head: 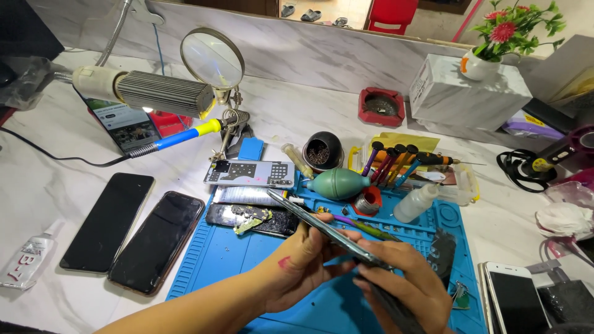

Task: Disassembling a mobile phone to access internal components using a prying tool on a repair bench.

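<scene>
Gripping thin phone (322, 230) edge-on, right hand (405, 281) cropped

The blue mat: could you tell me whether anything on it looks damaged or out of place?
Yes: a dark phone lies opened on the blue mat, its back broken away with loose bits on top, just beyond the left hand.

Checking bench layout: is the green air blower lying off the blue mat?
No, the green blower lies on the blue mat, by the solder spool.
</scene>
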